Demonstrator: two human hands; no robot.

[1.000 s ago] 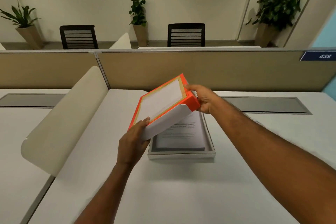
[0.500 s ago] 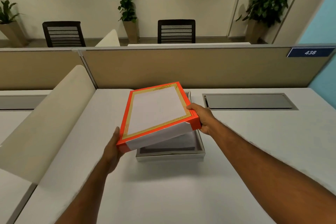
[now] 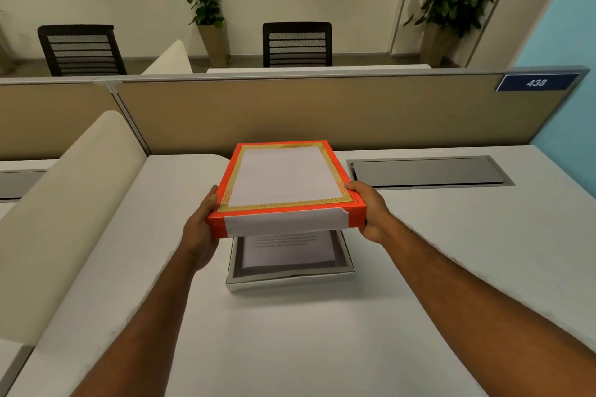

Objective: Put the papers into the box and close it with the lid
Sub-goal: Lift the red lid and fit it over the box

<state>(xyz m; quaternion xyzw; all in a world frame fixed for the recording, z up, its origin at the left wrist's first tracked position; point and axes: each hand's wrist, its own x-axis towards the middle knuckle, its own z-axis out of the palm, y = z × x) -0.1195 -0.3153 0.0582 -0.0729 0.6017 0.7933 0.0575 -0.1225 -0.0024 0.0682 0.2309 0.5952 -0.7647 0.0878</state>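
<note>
Moved: lid (image 3: 287, 184) now level, squared between both hands, above box (image 3: 290, 280).
Grip: left hand (image 3: 201, 232), right hand (image 3: 371, 213) clasp lid's sides.
Risk: lid catching box's rim, creasing papers (image 3: 290, 250) below.

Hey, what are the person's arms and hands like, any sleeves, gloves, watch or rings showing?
Both forearms are bare with no sleeves in view. The left hand and right hand are uncovered: no gloves, no watch or bracelet at either wrist, no rings visible.

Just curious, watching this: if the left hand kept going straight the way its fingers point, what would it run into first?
The left hand points forward and slightly inward, already pressed against the side of the orange lid, so the lid comes first. Beyond it the tan partition stands at the desk's far edge, though depth is hard to judge.
</note>
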